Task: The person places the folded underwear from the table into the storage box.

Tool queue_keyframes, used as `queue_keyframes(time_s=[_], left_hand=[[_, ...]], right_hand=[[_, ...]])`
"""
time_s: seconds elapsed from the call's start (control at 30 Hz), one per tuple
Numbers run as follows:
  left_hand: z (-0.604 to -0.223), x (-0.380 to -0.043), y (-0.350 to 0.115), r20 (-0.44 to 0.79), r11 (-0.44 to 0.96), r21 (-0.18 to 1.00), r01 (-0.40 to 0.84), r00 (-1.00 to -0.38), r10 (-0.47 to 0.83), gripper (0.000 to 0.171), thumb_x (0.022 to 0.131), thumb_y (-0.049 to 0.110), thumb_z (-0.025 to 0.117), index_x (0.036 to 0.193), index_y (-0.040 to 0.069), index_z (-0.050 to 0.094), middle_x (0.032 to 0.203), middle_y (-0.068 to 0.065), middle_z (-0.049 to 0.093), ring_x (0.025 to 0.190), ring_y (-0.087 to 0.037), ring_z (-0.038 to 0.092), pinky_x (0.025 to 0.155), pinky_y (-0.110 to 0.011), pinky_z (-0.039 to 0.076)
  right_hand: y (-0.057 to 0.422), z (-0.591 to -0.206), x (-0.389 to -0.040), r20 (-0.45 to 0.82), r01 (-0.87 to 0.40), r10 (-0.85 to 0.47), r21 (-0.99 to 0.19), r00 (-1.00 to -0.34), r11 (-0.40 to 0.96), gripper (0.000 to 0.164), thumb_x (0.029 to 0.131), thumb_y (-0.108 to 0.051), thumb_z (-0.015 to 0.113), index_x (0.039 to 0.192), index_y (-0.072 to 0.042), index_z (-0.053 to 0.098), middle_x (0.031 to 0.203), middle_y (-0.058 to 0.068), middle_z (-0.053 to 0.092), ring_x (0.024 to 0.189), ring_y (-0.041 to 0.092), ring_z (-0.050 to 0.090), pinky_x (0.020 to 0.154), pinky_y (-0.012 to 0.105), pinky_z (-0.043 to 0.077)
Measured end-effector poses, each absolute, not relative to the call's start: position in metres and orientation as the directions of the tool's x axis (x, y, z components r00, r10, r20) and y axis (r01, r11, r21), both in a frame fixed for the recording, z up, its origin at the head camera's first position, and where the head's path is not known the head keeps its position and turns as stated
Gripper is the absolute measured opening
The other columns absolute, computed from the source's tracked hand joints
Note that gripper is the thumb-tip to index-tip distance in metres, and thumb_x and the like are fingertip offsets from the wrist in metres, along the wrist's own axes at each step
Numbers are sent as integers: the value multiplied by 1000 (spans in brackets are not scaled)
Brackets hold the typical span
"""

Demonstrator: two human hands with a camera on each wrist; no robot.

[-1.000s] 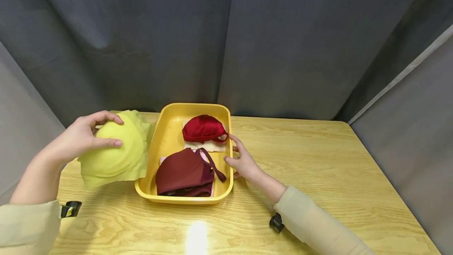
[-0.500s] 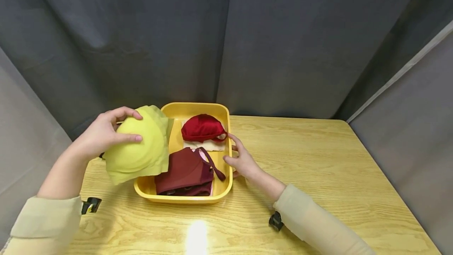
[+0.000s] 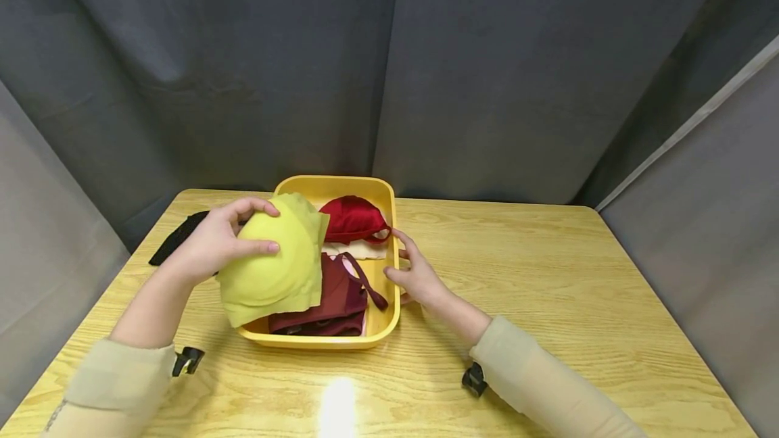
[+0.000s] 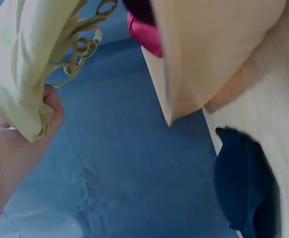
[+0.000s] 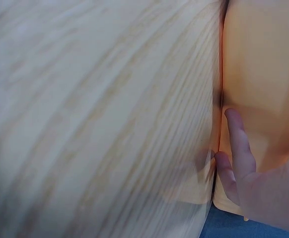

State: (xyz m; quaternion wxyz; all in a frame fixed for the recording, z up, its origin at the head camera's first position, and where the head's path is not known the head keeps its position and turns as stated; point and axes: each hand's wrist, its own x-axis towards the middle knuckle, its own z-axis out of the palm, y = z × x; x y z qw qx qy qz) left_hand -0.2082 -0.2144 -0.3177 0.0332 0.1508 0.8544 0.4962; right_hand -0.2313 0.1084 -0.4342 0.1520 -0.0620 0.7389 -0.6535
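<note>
My left hand [image 3: 216, 242] grips a folded yellow bra [image 3: 270, 259], thumb and fingers pinching its left side. The bra overlaps the left part of a yellow plastic bin [image 3: 341, 342], and its thin straps [image 4: 82, 47] dangle in the left wrist view. Inside the bin lie a dark maroon bra [image 3: 341, 296] in front and a bright red bra [image 3: 353, 218] behind, partly covered by the yellow one. At the bin's right wall, my right hand [image 3: 420, 279] holds the side, thumb over the rim and other fingers against the outside.
A black bra [image 3: 179, 238] lies on the wooden table [image 3: 548, 289] left of the bin, partly behind the left hand. Pale cloth [image 3: 365, 249] shows under the red bra. A grey curtain [image 3: 487, 73] hangs behind the table.
My left hand has carried the yellow bra rightward from beside the bin to over its left part, uncovering the black bra on the table. The right hand has stayed at the bin's wall.
</note>
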Motion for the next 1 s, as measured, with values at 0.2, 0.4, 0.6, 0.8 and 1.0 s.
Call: queue_keyframes(time_s=[0.2,0.4,0.6,0.8,1.0], left_hand=[[-331,-210,-202,86,458,859,230,-946,314,51,72,19,82,115,11,56,111,-12,56,86,-22,59,67,-31,54],[-344,-214,-192,77,452,861,232,-939,335,51,70,22,83,114,14,58,111,-12,58,85,-25,59,65,-32,53],[-355,-217,-181,55,455,862,225,-933,356,52,69,26,83,114,18,58,110,-10,60,83,-22,61,66,-32,53],[-361,-218,-173,37,430,876,220,-918,395,52,70,26,83,114,18,58,112,-9,57,80,-22,63,67,-32,54],[-366,-221,-167,36,408,884,228,-904,425,52,70,24,83,114,17,57,113,-9,58,83,-22,64,71,-33,54]], right_hand=[[108,-434,-230,-145,108,-291,-985,-946,137,76,88,-5,56,150,-31,19,143,20,29,109,42,56,60,51,55],[109,-435,-230,-120,81,-304,-987,-945,137,76,87,-6,55,150,-27,17,142,23,29,106,41,57,59,49,55],[108,-433,-230,-137,99,-291,-985,-947,141,77,88,-6,56,150,-30,18,143,21,31,106,43,57,58,50,55],[108,-433,-230,-139,101,-292,-985,-946,141,78,89,-7,55,151,-28,15,144,22,28,105,46,57,57,52,54],[108,-433,-229,-147,108,-276,-983,-950,150,78,88,-6,56,150,-32,18,143,21,31,104,43,58,56,48,55]])
